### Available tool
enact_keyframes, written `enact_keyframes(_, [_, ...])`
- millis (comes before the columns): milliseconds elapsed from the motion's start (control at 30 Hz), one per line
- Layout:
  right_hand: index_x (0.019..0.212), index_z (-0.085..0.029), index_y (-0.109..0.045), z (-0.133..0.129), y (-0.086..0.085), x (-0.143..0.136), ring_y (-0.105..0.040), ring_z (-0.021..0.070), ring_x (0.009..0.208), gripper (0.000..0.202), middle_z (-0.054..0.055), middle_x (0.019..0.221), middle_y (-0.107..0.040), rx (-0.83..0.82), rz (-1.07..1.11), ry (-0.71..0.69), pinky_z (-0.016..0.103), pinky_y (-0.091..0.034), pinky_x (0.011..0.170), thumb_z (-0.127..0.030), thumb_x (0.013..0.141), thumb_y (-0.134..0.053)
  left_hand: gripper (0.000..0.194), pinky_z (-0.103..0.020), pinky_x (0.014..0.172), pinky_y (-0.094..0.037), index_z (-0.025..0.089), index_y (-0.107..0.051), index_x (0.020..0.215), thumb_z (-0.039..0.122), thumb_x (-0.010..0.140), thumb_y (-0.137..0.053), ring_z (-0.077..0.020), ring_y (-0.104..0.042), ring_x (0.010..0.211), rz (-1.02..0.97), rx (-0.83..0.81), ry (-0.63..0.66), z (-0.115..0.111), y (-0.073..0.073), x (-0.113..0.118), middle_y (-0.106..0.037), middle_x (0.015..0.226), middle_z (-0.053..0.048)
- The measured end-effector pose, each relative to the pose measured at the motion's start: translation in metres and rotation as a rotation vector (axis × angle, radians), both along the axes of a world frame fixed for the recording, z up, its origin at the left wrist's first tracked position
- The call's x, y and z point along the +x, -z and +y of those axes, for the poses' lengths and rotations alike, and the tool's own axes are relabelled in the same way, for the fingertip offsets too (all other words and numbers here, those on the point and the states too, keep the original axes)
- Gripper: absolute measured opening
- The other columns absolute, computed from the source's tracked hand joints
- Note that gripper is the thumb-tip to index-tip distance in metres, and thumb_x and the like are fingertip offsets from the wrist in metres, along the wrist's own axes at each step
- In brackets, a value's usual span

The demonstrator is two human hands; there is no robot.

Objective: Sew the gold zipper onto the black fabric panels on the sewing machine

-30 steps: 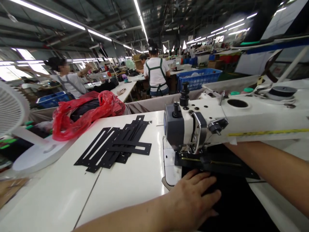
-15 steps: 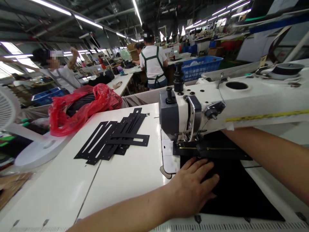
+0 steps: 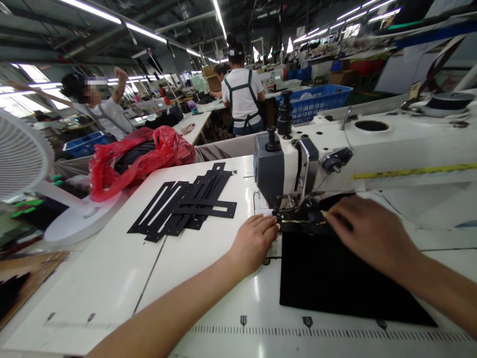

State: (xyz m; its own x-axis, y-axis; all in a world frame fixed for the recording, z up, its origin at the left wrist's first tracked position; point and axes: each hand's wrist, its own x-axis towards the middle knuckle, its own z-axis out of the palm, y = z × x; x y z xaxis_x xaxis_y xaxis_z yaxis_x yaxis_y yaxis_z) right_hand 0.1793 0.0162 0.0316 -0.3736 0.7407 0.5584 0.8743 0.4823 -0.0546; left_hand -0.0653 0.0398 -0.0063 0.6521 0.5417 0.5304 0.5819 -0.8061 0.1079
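Under the needle area of the sewing machine (image 3: 285, 169) lies a black fabric panel (image 3: 335, 278), with a black strip carrying a gold-toothed zipper (image 3: 303, 222) along its top edge. My left hand (image 3: 255, 241) is at the strip's left end, fingers together and closed on that end beside the presser foot. To the right of the foot, my right hand (image 3: 367, 231) hovers over the strip, slightly blurred, with thumb and fingers pinched. Whatever those fingertips hold, if anything, cannot be made out.
Slotted black pieces (image 3: 186, 204) lie piled on the white table (image 3: 201, 293) at left. Behind them is a red plastic bag (image 3: 149, 159) of dark material. A white fan (image 3: 26, 154) stands far left. Co-workers and a blue basket (image 3: 320, 103) are beyond.
My left hand has moved from flat on the panel up and left to the strip's end. My right hand has come out from behind the machine arm to the strip. The view shifted slightly.
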Motion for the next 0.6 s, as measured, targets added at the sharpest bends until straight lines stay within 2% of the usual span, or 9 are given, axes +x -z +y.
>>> enact_keyframes(67, [0.076, -0.014, -0.061, -0.023, 0.008, -0.014, -0.056, 0.0183, 0.077, 0.025, 0.007, 0.081, -0.06, -0.039, -0.016, -0.16, 0.035, -0.047, 0.073, -0.023, 0.092, -0.043, 0.016, -0.038, 0.092, -0.045, 0.012, -0.06, 0.099, 0.013, 0.089, -0.048, -0.0205, -0.061, 0.098, 0.041, -0.027, 0.028, 0.007, -0.001, 0.001, -0.066, 0.103, -0.01])
enact_keyframes(133, [0.087, -0.013, -0.063, -0.038, 0.016, -0.028, -0.057, 0.021, 0.085, 0.024, 0.011, 0.092, -0.062, -0.064, -0.033, -0.244, 0.036, -0.046, 0.077, -0.018, 0.091, -0.04, 0.015, -0.036, 0.087, -0.046, 0.012, -0.061, 0.095, 0.011, 0.088, -0.048, -0.0185, -0.063, 0.088, 0.038, -0.1, -0.023, 0.01, -0.007, 0.005, -0.068, 0.092, -0.007])
enact_keyframes(233, [0.107, -0.01, -0.06, -0.032, 0.021, -0.042, -0.059, 0.0211, 0.079, 0.024, 0.011, 0.093, -0.064, -0.146, -0.077, -0.135, 0.035, -0.048, 0.072, -0.021, 0.09, -0.046, 0.011, -0.034, 0.077, -0.048, 0.014, -0.062, 0.089, 0.01, 0.085, -0.051, -0.0172, -0.063, 0.072, 0.0, -0.16, -0.122, 0.012, -0.019, 0.009, -0.067, 0.076, -0.004])
enact_keyframes(333, [0.113, -0.011, -0.057, -0.011, 0.023, -0.048, -0.062, 0.0207, 0.072, 0.03, 0.009, 0.087, -0.066, -0.228, -0.103, -0.059, 0.033, -0.049, 0.067, -0.024, 0.086, -0.055, 0.01, -0.034, 0.076, -0.047, 0.015, -0.062, 0.085, 0.009, 0.083, -0.055, -0.0172, -0.062, 0.071, -0.013, -0.165, -0.146, 0.012, -0.023, 0.01, -0.067, 0.074, -0.002])
enact_keyframes(433, [0.106, -0.013, -0.061, -0.002, 0.025, -0.052, -0.062, 0.0201, 0.069, 0.023, 0.006, 0.081, -0.067, -0.226, -0.118, -0.076, 0.032, -0.049, 0.065, -0.022, 0.085, -0.057, 0.01, -0.036, 0.085, -0.044, 0.016, -0.063, 0.084, 0.009, 0.083, -0.056, -0.016, -0.063, 0.075, -0.016, -0.155, -0.135, 0.008, -0.017, 0.011, -0.067, 0.078, -0.002])
enact_keyframes(533, [0.101, -0.014, -0.064, -0.007, 0.027, -0.052, -0.061, 0.0181, 0.066, 0.019, 0.005, 0.08, -0.066, -0.209, -0.122, -0.103, 0.031, -0.049, 0.065, -0.018, 0.084, -0.056, 0.011, -0.039, 0.095, -0.038, 0.016, -0.063, 0.087, 0.01, 0.084, -0.055, -0.0162, -0.062, 0.086, -0.003, -0.091, -0.102, 0.001, -0.007, 0.013, -0.067, 0.088, -0.002])
enact_keyframes(600, [0.094, -0.016, -0.066, -0.01, 0.026, -0.05, -0.06, 0.0171, 0.063, 0.015, 0.004, 0.075, -0.065, -0.191, -0.118, -0.137, 0.03, -0.048, 0.062, -0.017, 0.084, -0.055, 0.012, -0.04, 0.096, -0.038, 0.015, -0.062, 0.09, 0.01, 0.086, -0.051, -0.0174, -0.06, 0.092, 0.013, -0.019, -0.098, -0.003, -0.002, 0.014, -0.066, 0.093, -0.005])
